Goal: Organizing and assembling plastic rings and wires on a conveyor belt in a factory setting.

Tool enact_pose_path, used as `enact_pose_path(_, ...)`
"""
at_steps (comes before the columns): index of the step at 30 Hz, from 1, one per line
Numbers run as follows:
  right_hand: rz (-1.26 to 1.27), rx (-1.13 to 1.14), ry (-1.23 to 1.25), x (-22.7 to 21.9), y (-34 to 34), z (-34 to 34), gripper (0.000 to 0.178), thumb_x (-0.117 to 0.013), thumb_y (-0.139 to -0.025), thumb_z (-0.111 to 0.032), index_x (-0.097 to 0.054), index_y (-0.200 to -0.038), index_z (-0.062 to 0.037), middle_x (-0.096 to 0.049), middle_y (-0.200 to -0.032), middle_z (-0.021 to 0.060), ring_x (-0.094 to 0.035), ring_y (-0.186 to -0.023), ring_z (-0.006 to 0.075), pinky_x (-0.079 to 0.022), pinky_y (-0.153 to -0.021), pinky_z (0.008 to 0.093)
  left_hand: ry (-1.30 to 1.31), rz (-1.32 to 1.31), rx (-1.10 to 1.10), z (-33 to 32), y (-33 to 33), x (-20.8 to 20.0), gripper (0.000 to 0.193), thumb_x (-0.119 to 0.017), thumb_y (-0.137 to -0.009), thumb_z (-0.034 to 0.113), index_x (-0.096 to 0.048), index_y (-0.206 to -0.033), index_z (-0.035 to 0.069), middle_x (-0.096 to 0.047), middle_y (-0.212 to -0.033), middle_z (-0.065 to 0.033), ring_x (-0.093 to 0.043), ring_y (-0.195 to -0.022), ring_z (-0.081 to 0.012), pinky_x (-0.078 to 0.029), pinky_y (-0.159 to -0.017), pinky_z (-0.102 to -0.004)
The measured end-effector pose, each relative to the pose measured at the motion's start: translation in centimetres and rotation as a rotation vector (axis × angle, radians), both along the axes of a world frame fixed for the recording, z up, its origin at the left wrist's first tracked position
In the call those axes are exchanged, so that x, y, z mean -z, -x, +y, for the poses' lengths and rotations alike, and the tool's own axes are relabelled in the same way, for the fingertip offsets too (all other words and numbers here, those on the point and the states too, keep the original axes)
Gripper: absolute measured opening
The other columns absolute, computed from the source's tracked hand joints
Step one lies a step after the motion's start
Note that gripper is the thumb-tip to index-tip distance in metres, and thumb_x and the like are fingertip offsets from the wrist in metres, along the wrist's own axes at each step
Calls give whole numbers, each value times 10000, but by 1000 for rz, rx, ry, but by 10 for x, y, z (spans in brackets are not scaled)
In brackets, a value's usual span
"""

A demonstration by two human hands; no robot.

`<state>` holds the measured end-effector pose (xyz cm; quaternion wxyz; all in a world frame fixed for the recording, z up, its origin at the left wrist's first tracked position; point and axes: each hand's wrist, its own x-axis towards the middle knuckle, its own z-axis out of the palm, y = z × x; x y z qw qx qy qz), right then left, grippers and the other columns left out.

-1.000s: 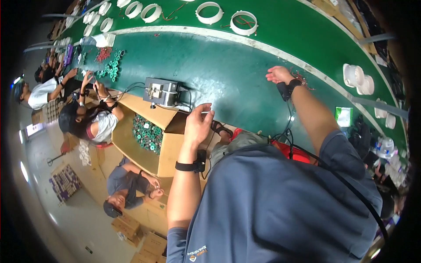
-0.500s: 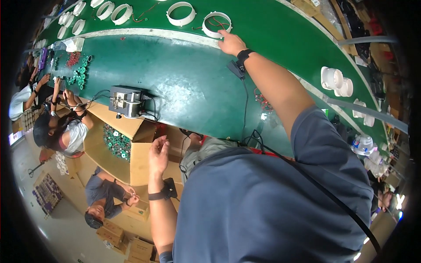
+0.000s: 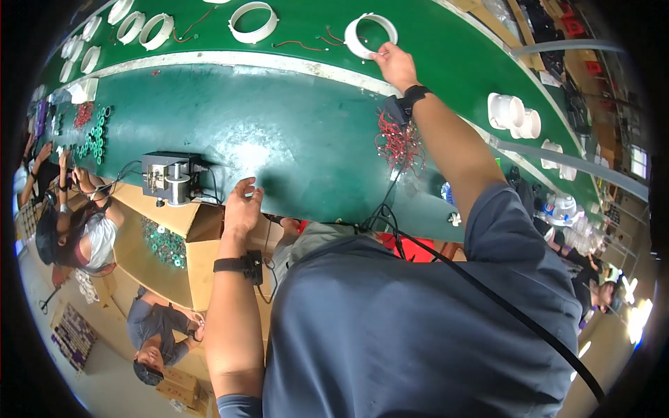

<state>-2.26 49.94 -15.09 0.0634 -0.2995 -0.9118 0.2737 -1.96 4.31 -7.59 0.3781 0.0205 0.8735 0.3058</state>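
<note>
My right hand (image 3: 397, 66) pinches the near rim of a white plastic ring (image 3: 350, 40) on the green belt at the far side. Whether the ring is raised off the belt I cannot tell. Short red wires (image 3: 333, 36) lie just left of it, and another red wire (image 3: 298, 46) stretches farther left. My left hand (image 3: 242, 207) hangs over the bench's near edge with nothing in it, fingers loosely curled and apart. The nearest thing to it is a small bench machine (image 3: 168, 178) with a metal cylinder.
More white rings, including one ring (image 3: 253, 22), stand along the belt (image 3: 446, 76). A pile of red wires (image 3: 398, 143) lies on the bench (image 3: 306, 139) near my right forearm. At left are an open carton (image 3: 202, 265) of green-and-white parts and co-workers. A grey rail (image 3: 571, 164) crosses at right.
My right hand has shifted the ring to the right, away from the red wires that showed inside it. My left hand has risen toward the bench edge. The view has shifted too.
</note>
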Motion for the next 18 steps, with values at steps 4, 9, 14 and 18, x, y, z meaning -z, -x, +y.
enact_pose_path(4, -15, 70, -131, 0, -35, 39, 293, -660, -829, -349, -597, -922, -78, -681, -847, 151, -651, -831, 353, -516, -742, 444, 141, 31, 98, 3, 14, 17, 482, -641, -839, 243, -515, -1273, 77, -574, -1198, -189, -598, -1027, -311, -466, -908, -366)
enact_pose_path(9, -187, 132, -128, 0, -72, 73, 295, -660, -826, -320, -597, -986, -80, -683, -895, 154, -651, -884, 342, -512, -797, 429, 224, 246, 218, 25, 53, 46, 600, -630, -791, 270, -448, -1328, 75, -501, -1259, -260, -463, -1197, -385, -391, -1017, -407)
enact_pose_path(14, -254, 263, -169, -16, -84, 75, 411, -652, -827, -273, -550, -1180, -89, -681, -950, 141, -641, -929, 342, -499, -866, 409, 596, 201, 233, 74, 100, 60, 895, -660, -777, 241, -117, -1487, 195, -275, -1457, -230, -375, -1280, -404, -386, -1018, -464)
enact_pose_path(18, -182, -20, -352, -31, -78, 43, 383, -646, -820, -243, -579, -1171, -106, -557, -1220, 167, -560, -1089, 325, -476, -921, 411, 822, 3, 193, 115, 116, 76, 924, -598, -828, 270, 35, -1502, 299, -64, -1545, -214, -162, -1398, -426, -175, -1116, -552)
